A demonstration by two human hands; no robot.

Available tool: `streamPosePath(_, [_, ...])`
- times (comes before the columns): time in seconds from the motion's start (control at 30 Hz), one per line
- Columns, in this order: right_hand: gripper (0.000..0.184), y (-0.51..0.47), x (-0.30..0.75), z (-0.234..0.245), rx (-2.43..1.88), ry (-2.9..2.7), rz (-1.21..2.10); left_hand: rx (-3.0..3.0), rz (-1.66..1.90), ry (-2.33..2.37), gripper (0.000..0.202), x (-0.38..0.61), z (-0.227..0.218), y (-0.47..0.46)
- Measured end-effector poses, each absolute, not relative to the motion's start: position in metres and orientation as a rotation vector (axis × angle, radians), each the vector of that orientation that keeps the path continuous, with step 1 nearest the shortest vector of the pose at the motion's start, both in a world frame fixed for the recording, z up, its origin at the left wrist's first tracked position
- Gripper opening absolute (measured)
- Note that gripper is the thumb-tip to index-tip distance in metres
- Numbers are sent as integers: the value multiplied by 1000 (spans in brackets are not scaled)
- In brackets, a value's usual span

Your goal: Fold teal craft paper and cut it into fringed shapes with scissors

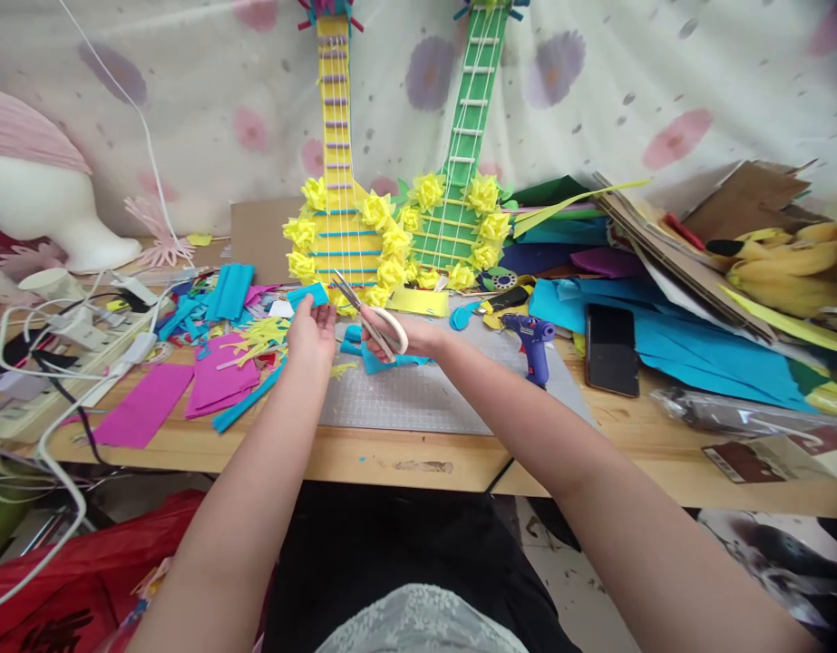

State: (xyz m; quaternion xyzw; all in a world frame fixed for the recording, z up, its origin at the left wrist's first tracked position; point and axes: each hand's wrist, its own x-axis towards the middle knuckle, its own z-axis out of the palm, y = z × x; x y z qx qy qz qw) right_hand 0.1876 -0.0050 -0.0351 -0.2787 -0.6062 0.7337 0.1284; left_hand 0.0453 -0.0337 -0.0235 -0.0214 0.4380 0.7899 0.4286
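Observation:
My left hand pinches a small blue piece of foam paper above the grey cutting mat. My right hand grips white-handled scissors, blades pointing up and left toward the blue piece. More blue scraps lie on the mat under my right hand. Behind the hands stand a yellow paper guitar and a green paper guitar, both ringed with yellow paper flowers.
A purple glue gun and a black phone lie right of the mat. Blue sheets, cardboard and yellow foam pile up at right. Pink sheets, scraps, a power strip and white cables crowd the left.

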Motion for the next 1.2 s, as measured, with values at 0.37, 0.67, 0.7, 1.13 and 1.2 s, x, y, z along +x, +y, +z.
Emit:
streamPosePath(0.37, [53,-2,263,-46,-972,-1970,1899,206,1680,1043,20,109,-36,-24])
streamPosePath(0.67, [54,-10,283,-46,-989,-1865,1874,259,1633,1017,22,133,-43,-19])
streamPosePath(0.7, [54,-11,284,-45,-1001,-1862,1859,261,1631,1017,22,134,-42,-19])
streamPosePath(1.13, [55,-11,291,-46,-987,-1857,1830,331,1528,1044,19,127,-41,-18])
streamPosePath(1.2, [56,-11,293,-47,-950,-1873,1833,378,1502,1045,18,123,-42,-19])
